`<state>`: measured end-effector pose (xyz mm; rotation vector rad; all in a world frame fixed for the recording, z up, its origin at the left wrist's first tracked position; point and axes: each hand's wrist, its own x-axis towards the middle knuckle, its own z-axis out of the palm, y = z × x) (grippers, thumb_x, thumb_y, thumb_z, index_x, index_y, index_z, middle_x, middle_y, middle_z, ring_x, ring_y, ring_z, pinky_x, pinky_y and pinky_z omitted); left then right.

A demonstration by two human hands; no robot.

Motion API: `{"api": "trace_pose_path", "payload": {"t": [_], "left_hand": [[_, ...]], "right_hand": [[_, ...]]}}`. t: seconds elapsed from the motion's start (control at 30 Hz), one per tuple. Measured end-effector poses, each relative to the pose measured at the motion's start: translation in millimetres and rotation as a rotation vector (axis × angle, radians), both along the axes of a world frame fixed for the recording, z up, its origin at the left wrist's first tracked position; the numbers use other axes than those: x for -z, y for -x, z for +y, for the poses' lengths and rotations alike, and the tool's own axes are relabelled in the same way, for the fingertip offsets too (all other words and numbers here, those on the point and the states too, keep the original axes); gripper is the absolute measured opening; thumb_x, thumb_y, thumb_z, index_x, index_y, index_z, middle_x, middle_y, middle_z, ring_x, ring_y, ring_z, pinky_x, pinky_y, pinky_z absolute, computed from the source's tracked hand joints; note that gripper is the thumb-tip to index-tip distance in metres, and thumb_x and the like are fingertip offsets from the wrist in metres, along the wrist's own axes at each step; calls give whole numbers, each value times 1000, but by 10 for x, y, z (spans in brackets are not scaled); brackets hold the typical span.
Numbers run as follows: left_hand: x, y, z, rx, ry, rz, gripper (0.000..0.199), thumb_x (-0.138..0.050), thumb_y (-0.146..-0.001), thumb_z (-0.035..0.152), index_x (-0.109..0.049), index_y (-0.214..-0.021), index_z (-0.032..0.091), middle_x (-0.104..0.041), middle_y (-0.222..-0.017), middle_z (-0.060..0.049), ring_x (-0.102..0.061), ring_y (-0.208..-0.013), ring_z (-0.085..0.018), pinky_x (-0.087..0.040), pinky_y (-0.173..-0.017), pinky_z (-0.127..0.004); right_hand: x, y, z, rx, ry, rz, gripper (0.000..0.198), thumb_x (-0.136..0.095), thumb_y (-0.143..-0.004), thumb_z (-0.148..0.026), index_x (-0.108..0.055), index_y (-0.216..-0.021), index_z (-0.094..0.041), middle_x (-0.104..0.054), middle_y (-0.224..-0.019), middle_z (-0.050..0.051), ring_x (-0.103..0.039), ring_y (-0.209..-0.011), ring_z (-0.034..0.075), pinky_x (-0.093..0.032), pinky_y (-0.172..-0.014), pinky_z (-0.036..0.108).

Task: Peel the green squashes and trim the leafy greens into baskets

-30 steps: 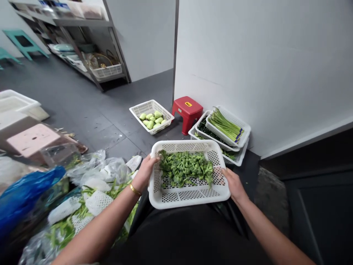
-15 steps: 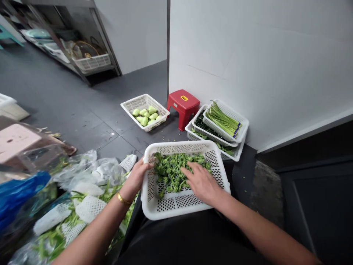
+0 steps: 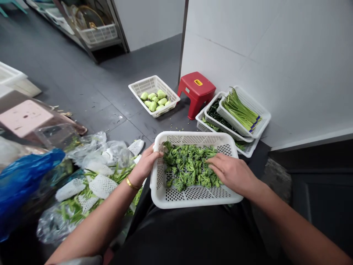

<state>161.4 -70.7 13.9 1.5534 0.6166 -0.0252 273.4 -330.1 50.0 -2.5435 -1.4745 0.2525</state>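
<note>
A white perforated plastic basket (image 3: 198,200) rests on my lap, tilted slightly. Green broccoli florets (image 3: 190,165) lie spread in a loose layer across its bottom. My left hand (image 3: 149,160) is closed on the basket's left rim, thumb over the edge; a gold bracelet circles that wrist. Over the right side of the basket, my right hand (image 3: 230,171) touches the florets with its fingertips. Its fingers are slightly bent and a little apart, and their tips are partly lost among the green.
Ahead are a basket of pale green squash-like vegetables (image 3: 156,101), a red stool (image 3: 197,92) and stacked baskets with long green stalks (image 3: 241,112). Left lie plastic bags, foam nets and leafy scraps (image 3: 93,191), a blue bag (image 3: 27,187) and a pink stool (image 3: 26,117). A wall (image 3: 261,66) stands right.
My right hand has moved from the middle of the florets to their right side, and the florets now spread further right. My left hand keeps the rim. The view has shifted.
</note>
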Motion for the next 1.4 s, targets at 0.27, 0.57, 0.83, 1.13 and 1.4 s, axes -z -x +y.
{"api": "trace_pose_path", "payload": {"t": [0.27, 0.57, 0.83, 1.13, 1.4], "left_hand": [[24, 23, 6, -28, -6, 26, 32, -56, -68, 35, -56, -92, 15, -56, -77, 0, -48, -66, -17, -39, -58, -26], [21, 63, -86, -95, 277, 73, 42, -61, -63, 45, -53, -91, 14, -56, -68, 0, -48, -59, -16, -39, -59, -28], [-19, 48, -137, -114, 254, 20, 38, -61, -65, 40, -55, -93, 15, -52, -62, 4, -46, -59, -14, -39, -62, -28], [44, 84, -42, -84, 212, -18, 41, -58, -67, 40, -57, -100, 15, -57, -69, -1, -51, -70, -19, -42, -66, -30], [-63, 99, -23, 24, -543, -165, 55, -50, -78, 36, -43, -127, 11, -49, -127, -17, -45, -116, -32, -37, -95, -49]], "right_hand": [[83, 180, 152, -117, 363, 264, 29, -51, -85, -20, -60, -113, -20, -63, -97, 9, -61, -89, 25, -49, -73, 35], [65, 126, 143, -57, -302, 71, 22, -43, -91, -21, -64, -97, -17, -62, -85, 6, -60, -74, 15, -49, -66, 26], [279, 400, 876, -570, 182, -27, 21, -45, -87, -10, -64, -91, -19, -60, -82, 7, -60, -74, 20, -41, -55, 28], [6, 165, 583, -82, -183, 678, 8, -58, -82, -19, -66, -82, -18, -62, -80, 2, -58, -74, 13, -44, -69, 24], [-212, 165, 447, 82, -88, 773, 7, -52, -76, -16, -57, -71, -17, -57, -65, -2, -51, -59, 11, -37, -57, 22]]}}
